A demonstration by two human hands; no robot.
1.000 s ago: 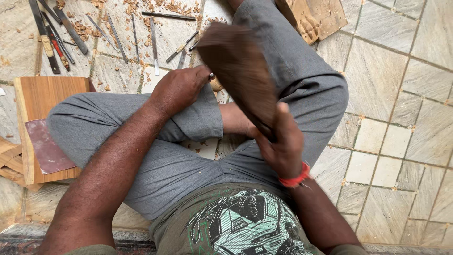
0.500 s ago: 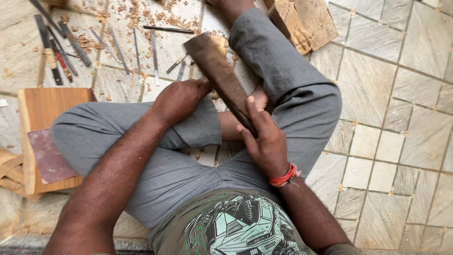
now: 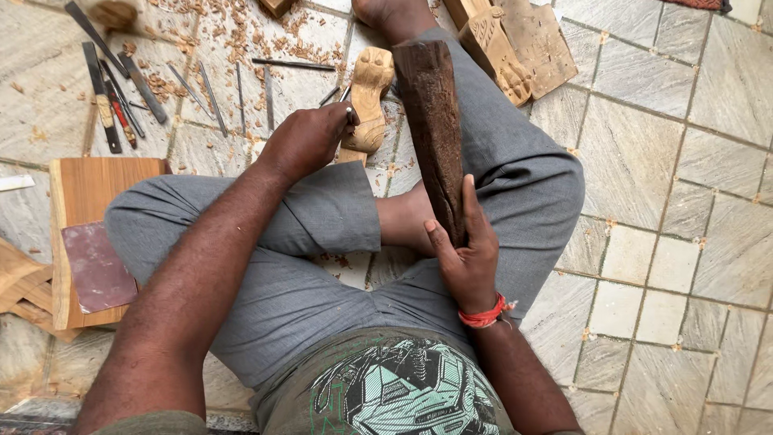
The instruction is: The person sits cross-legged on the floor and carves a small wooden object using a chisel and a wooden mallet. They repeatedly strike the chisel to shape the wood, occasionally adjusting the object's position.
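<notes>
Your right hand (image 3: 465,256) grips the lower end of a dark wooden mallet (image 3: 433,121), fingers wrapped round its handle and thumb laid along the side; the club runs from your palm toward twelve o'clock, its thick head lying over your right knee. Your left hand (image 3: 307,141) sits at about ten o'clock from the right one, fingers curled shut round a slim metal chisel (image 3: 349,107) whose tip shows just past your knuckles. That tip meets a pale carved wooden piece (image 3: 369,101), which lies on the tiled floor (image 3: 644,161) between your knees, just beside the mallet's head at its nine o'clock. A red thread band (image 3: 485,314) circles your right wrist. At ten to eleven o'clock, a row of chisels and files (image 3: 121,89) lies among wood shavings (image 3: 241,40). At nine o'clock a flat wooden board (image 3: 88,193) carries a reddish-brown sheet of sandpaper (image 3: 98,266). At one o'clock two more carved pale blocks (image 3: 515,44) rest by your right leg. I see no packages, labels or signs on the floor.
</notes>
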